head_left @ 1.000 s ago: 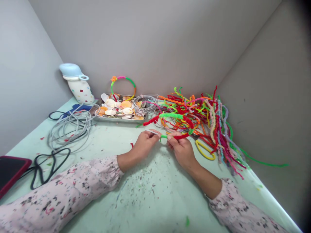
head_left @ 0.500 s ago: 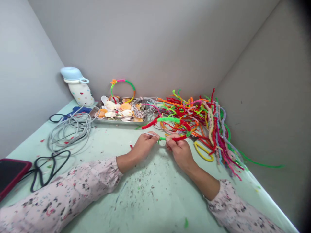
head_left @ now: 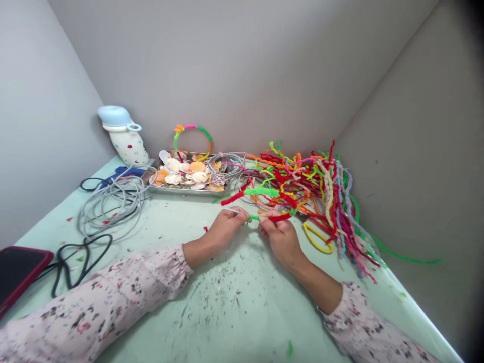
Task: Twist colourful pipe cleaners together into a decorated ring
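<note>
Between my hands is an open ring of grey wire wrapped in red and green pipe cleaner (head_left: 261,191). My left hand (head_left: 226,229) is closed in a pinch on its near left part, where a bare grey stretch and a short green end show by the thumb. A little to the right, my right hand (head_left: 282,237) pinches the same ring where green meets red. Both hands are just above the table, fingertips close together but apart. The ring's far side arches behind them, with a red tip pointing left. Fingers under the ring are partly hidden.
A metal tray of seashells (head_left: 181,190) stands at the back, with a finished-looking colourful ring (head_left: 204,132) upright in it. Right of it lies a heap of pipe cleaners (head_left: 295,174) and yellow-handled scissors (head_left: 317,238). Coiled grey wire (head_left: 85,217), a bottle (head_left: 128,146) and a phone (head_left: 18,272) are left.
The view has shifted slightly. Both hands keep their pinches on the ring in nearly the same place; no other clear change shows.
</note>
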`<action>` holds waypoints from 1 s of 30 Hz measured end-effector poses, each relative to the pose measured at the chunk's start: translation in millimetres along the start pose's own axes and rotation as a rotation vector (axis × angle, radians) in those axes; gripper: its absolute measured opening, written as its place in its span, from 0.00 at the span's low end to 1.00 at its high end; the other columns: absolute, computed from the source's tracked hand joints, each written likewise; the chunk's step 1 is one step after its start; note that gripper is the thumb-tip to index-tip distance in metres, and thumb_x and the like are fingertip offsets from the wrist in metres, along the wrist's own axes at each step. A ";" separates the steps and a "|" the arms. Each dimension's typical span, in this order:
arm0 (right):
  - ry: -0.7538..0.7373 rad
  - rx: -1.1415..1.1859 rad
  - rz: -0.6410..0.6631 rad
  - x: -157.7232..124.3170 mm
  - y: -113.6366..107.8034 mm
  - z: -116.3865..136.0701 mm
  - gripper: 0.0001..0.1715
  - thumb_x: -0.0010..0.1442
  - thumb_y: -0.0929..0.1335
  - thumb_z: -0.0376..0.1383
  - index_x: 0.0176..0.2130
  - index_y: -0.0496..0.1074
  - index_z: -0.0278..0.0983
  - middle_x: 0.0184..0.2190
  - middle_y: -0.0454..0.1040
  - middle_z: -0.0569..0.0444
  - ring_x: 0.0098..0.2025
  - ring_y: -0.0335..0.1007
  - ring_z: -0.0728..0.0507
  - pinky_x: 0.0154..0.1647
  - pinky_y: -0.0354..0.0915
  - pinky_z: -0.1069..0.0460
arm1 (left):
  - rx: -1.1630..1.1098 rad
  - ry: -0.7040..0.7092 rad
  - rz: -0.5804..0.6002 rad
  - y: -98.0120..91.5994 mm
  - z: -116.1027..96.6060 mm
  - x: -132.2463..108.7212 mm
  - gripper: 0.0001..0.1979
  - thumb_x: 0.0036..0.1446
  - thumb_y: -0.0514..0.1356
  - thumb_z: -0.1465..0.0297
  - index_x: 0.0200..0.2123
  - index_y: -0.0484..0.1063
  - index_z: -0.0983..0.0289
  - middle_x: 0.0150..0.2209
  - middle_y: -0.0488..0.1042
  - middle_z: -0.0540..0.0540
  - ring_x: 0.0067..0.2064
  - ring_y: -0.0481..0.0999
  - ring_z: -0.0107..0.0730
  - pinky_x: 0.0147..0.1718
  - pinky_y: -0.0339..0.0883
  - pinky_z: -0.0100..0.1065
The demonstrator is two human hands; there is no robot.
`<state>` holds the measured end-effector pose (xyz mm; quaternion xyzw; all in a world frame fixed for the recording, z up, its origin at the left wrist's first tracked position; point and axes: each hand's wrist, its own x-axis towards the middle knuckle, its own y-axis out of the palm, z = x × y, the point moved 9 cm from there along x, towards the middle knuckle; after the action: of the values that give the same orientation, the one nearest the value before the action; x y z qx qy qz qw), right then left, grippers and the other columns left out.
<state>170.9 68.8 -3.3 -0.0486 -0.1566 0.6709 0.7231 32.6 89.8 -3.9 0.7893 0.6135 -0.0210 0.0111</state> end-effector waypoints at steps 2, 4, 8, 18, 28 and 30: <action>0.010 -0.001 -0.005 -0.1 -0.2 0.9 0.15 0.57 0.64 0.45 0.27 0.67 0.37 0.21 0.66 0.58 0.24 0.60 0.48 0.27 0.57 0.53 | 0.001 -0.008 0.006 0.0 2.7 0.9 0.09 0.50 0.56 0.67 0.21 0.68 0.65 0.14 0.55 0.45 0.18 0.51 0.22 0.19 0.45 0.29; 0.015 0.001 -0.010 -0.4 -0.5 2.4 0.15 0.57 0.64 0.45 0.26 0.67 0.37 0.20 0.66 0.58 0.23 0.60 0.48 0.27 0.57 0.53 | -0.002 -0.014 0.008 -0.1 5.1 1.7 0.09 0.49 0.56 0.67 0.21 0.68 0.65 0.14 0.55 0.45 0.18 0.50 0.22 0.20 0.45 0.29; 0.001 -0.002 -0.010 -1.4 -0.4 3.7 0.15 0.56 0.64 0.46 0.28 0.68 0.37 0.20 0.66 0.58 0.24 0.60 0.48 0.27 0.57 0.53 | -0.014 -0.018 0.004 -0.1 4.9 1.4 0.08 0.48 0.56 0.67 0.22 0.69 0.65 0.14 0.54 0.45 0.18 0.49 0.22 0.19 0.43 0.29; -0.079 -0.034 -0.006 -0.9 -1.1 7.7 0.14 0.58 0.63 0.43 0.28 0.69 0.37 0.22 0.67 0.57 0.27 0.62 0.47 0.32 0.58 0.53 | -0.034 -0.027 -0.010 -1.4 1.5 -0.2 0.10 0.48 0.58 0.67 0.20 0.70 0.66 0.14 0.56 0.45 0.18 0.52 0.21 0.20 0.45 0.29; -0.065 -0.088 -0.031 -3.1 -2.5 10.7 0.13 0.59 0.63 0.43 0.29 0.68 0.37 0.21 0.66 0.59 0.25 0.61 0.48 0.30 0.57 0.53 | -0.049 -0.031 -0.023 -3.0 9.6 4.5 0.11 0.47 0.60 0.65 0.20 0.70 0.67 0.16 0.57 0.45 0.20 0.54 0.22 0.20 0.46 0.29; -0.009 -0.082 -0.046 -2.3 -4.3 7.1 0.13 0.58 0.63 0.43 0.29 0.68 0.38 0.21 0.66 0.59 0.25 0.61 0.48 0.29 0.57 0.53 | -0.048 -0.044 -0.004 -2.4 10.6 4.0 0.11 0.48 0.59 0.65 0.20 0.69 0.67 0.15 0.56 0.44 0.19 0.52 0.21 0.20 0.44 0.29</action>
<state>172.8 65.2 4.3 -0.0716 -0.1886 0.6475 0.7349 31.1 93.8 -14.6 0.7870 0.6149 -0.0237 0.0432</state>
